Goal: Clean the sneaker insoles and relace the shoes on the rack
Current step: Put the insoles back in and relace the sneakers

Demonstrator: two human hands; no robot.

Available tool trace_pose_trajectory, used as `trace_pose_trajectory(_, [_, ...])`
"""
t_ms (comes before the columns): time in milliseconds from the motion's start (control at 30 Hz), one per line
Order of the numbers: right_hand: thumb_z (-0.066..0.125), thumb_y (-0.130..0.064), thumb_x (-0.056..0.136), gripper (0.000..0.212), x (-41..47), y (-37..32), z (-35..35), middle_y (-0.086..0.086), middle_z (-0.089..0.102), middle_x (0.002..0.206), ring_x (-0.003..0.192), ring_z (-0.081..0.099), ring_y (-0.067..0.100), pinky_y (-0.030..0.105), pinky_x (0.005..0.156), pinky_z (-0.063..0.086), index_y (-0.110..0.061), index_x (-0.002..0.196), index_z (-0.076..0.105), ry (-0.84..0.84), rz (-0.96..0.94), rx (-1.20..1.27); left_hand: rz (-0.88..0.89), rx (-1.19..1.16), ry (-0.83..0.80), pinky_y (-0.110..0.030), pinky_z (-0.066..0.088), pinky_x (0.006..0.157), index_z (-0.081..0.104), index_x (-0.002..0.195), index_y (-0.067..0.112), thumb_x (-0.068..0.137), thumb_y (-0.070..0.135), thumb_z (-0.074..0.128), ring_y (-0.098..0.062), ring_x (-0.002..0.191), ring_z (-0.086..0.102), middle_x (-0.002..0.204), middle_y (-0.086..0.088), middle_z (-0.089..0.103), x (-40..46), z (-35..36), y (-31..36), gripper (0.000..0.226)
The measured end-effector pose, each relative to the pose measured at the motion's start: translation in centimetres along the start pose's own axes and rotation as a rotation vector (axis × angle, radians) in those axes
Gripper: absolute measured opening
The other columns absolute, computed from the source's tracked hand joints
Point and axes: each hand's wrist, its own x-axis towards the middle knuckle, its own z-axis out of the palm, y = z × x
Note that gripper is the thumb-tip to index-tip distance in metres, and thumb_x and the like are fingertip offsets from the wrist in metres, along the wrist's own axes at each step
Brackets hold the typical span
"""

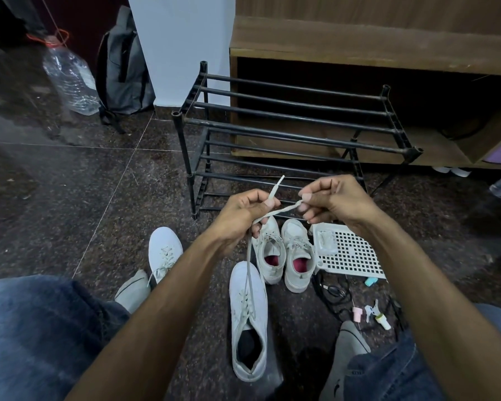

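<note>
no readable text, labels or brands anywhere

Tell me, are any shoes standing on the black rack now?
No, the rack bars are bare; the white sneakers stand on the floor before it.

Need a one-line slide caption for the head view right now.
Both hands, left hand and right hand, pinch a shoelace rising from the white sneaker before the empty shoe rack.

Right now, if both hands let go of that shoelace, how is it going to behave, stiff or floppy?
Probably floppy: the shoelace twists and sags between the left hand and right hand. Its tail hangs slack down to the white sneaker, so it would likely drop. The short tip above the left hand stands straight, suggesting a stiffer end.
</note>
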Motion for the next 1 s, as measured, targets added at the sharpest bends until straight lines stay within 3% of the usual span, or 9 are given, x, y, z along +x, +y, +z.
trace_pose_trajectory(200, [0.065,-0.014,0.089,0.016,1.3,2.3,1.5,-0.008,0.059,0.051,0.051,0.057,0.008,0.036,0.061,0.053,-0.019,0.074,0.068,0.234,-0.078,-0.380,-0.002,-0.015,0.036,-0.018,0.032,0.042,0.069,0.091,0.014,0.095,0.017,0.059,-0.006,0.043,0.036,0.059,0.000,0.050,0.4,0.3,-0.2,0.011])
trace_pose_trajectory(267, [0.063,-0.025,0.089,0.010,1.2,2.7,2.0,-0.011,0.065,0.066,0.070,0.064,0.015,0.038,0.073,0.054,-0.026,0.080,0.067,0.354,-0.117,-0.646,0.006,-0.014,0.046,-0.017,0.032,0.041,0.069,0.090,0.015,0.095,0.017,0.060,-0.005,0.043,0.036,0.060,-0.001,0.050,0.3,0.5,-0.3,0.011])
trace_pose_trajectory(333, [0.062,-0.024,0.089,0.011,0.6,2.8,2.6,-0.010,0.066,0.097,0.093,0.063,0.017,0.037,0.086,0.051,-0.030,0.093,0.070,0.341,-0.224,-0.752,0.013,-0.016,0.055,-0.017,0.033,0.041,0.070,0.089,0.016,0.094,0.018,0.061,-0.006,0.046,0.037,0.064,-0.003,0.052,0.3,0.6,-0.4,0.011])
trace_pose_trajectory(433, [0.059,0.004,0.084,0.036,-0.4,2.5,3.9,-0.004,0.064,0.117,0.112,0.058,0.011,0.034,0.099,0.046,-0.019,0.110,0.070,0.098,-0.376,-0.408,0.039,-0.020,0.071,-0.016,0.033,0.042,0.070,0.091,0.014,0.094,0.016,0.061,-0.008,0.052,0.042,0.072,-0.007,0.056,0.4,0.7,-0.4,0.010])
trace_pose_trajectory(500, [0.052,0.017,0.081,0.050,-1.2,1.9,5.0,-0.002,0.070,0.109,0.105,0.064,0.007,0.025,0.089,0.052,-0.017,0.115,0.065,-0.082,-0.301,-0.069,0.054,-0.033,0.098,-0.015,0.033,0.041,0.067,0.091,0.012,0.095,0.013,0.060,-0.003,0.048,0.045,0.065,0.003,0.060,0.4,0.9,-0.4,0.008])
trace_pose_trajectory(567, [0.052,0.017,0.083,0.050,-1.4,2.2,5.8,0.002,0.073,0.097,0.094,0.068,0.010,0.021,0.080,0.053,-0.019,0.117,0.061,-0.188,-0.207,0.078,0.064,-0.041,0.134,-0.015,0.034,0.040,0.066,0.089,0.011,0.095,0.011,0.058,0.000,0.043,0.045,0.057,0.009,0.062,0.5,1.0,-0.3,0.009])
trace_pose_trajectory(667, [0.061,0.006,0.088,0.036,-1.3,3.3,6.7,0.008,0.072,0.086,0.081,0.068,0.015,0.028,0.078,0.056,-0.015,0.117,0.062,-0.200,-0.189,0.046,0.083,-0.034,0.198,-0.018,0.037,0.042,0.068,0.090,0.011,0.094,0.012,0.061,-0.004,0.042,0.044,0.060,0.005,0.063,0.5,0.8,-0.5,0.008])
trace_pose_trajectory(767, [0.058,0.000,0.093,0.014,-1.4,3.6,7.0,0.011,0.065,0.068,0.054,0.059,0.013,0.020,0.055,0.051,-0.008,0.096,0.069,-0.177,-0.179,0.023,0.091,-0.023,0.222,-0.021,0.039,0.045,0.069,0.096,0.005,0.093,0.014,0.063,-0.009,0.047,0.047,0.059,0.001,0.059,0.6,0.4,-0.4,0.011])
trace_pose_trajectory(1000, [0.057,-0.012,0.096,0.019,-0.9,2.2,5.4,0.005,0.051,0.050,0.038,0.035,0.011,0.020,0.036,0.035,-0.009,0.085,0.071,-0.211,0.016,0.091,0.171,0.038,0.179,-0.028,0.054,0.070,0.076,0.084,0.020,0.086,0.014,0.069,-0.013,0.073,0.062,0.081,-0.004,0.071,0.5,-0.4,1.6,0.009])
